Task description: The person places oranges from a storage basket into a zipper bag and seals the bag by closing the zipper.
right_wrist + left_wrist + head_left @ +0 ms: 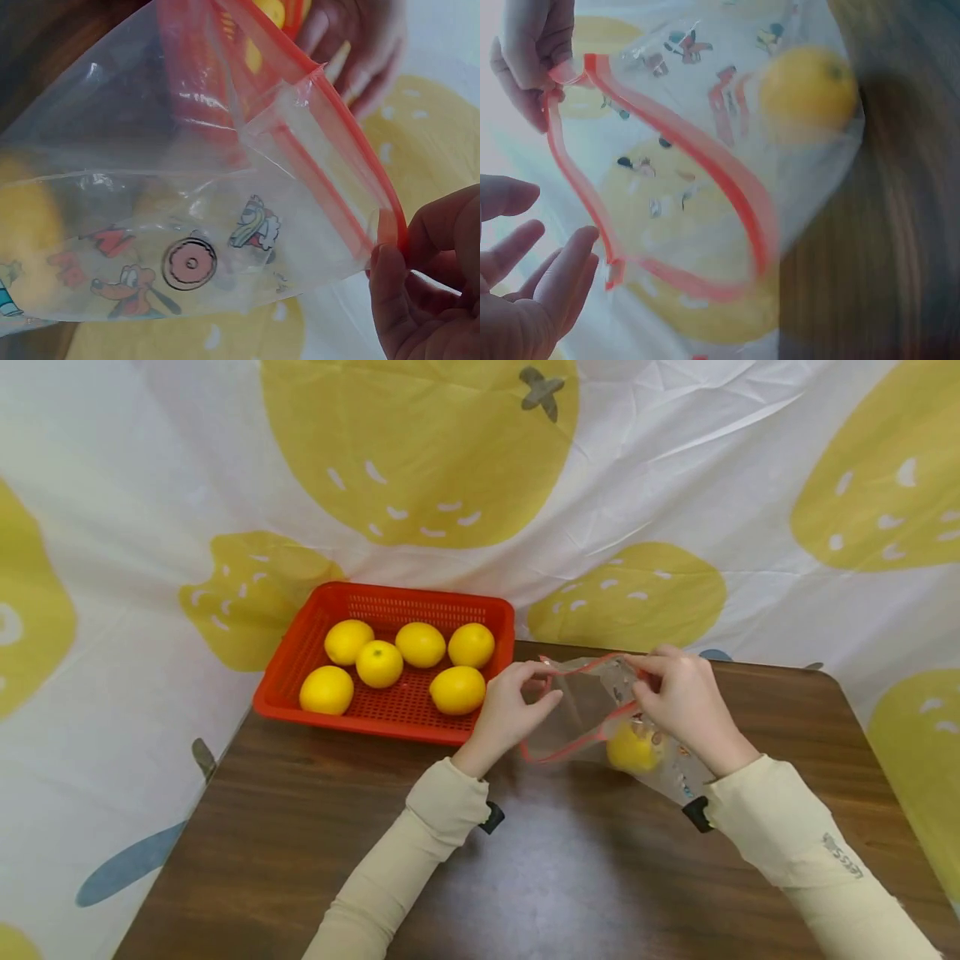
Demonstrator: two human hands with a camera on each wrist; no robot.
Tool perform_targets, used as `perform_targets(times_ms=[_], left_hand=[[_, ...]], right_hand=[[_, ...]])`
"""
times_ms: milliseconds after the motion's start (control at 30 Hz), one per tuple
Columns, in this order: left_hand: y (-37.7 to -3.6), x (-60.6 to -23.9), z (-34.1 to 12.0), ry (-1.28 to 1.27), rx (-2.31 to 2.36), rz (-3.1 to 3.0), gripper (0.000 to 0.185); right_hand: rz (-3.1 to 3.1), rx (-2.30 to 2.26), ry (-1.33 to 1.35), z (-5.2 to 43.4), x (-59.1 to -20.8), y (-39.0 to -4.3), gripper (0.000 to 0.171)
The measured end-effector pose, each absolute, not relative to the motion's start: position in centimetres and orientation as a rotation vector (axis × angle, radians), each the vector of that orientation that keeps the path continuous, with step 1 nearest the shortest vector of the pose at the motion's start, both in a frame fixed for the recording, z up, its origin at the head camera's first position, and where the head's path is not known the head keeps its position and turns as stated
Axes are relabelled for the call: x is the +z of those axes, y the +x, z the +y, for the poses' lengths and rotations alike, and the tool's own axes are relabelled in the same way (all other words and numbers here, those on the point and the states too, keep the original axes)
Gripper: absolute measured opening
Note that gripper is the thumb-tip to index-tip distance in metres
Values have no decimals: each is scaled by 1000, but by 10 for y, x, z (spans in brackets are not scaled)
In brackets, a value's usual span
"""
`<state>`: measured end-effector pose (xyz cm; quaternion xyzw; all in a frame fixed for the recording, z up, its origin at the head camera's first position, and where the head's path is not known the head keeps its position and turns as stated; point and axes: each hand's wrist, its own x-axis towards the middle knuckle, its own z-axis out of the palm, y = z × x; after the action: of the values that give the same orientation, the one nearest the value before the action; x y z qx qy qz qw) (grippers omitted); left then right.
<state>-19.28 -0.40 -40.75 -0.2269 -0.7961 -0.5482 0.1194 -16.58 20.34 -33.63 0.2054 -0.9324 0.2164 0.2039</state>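
The right hand pinches the red zip rim of a clear printed bag. The left hand, fingers loosely spread, sits at the opposite rim. The bag is held between the hands above the table, mouth open toward the left hand, its long axis running down toward the right sleeve, where a lemon sits inside.
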Motion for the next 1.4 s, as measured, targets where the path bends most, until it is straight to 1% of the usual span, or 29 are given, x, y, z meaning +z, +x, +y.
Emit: perform_targets(times_ms=[200,467,667,867,1000,1400], left_hand=[[-199,-404,-27,-579,-1601,-2367,25],[-209,-407,-67,-374,-1497,-2487,37],[-218,-416,-104,-282,-1402,-2507,47],[-228,-425,-147,-120,-1263,-2541,47],[-234,-432,-175,-7,-1221,-2589,51],[-231,-443,-220,163,-896,-2685,58]], right_hand=[[-2591,579,516,212,-323,-169,29],[-2598,585,507,219,-323,-167,29],[-2608,592,515,220,-324,-164,30],[-2622,582,507,220,-325,-163,30],[-2623,569,506,221,-326,-162,31],[-2637,565,502,223,-327,-157,31]])
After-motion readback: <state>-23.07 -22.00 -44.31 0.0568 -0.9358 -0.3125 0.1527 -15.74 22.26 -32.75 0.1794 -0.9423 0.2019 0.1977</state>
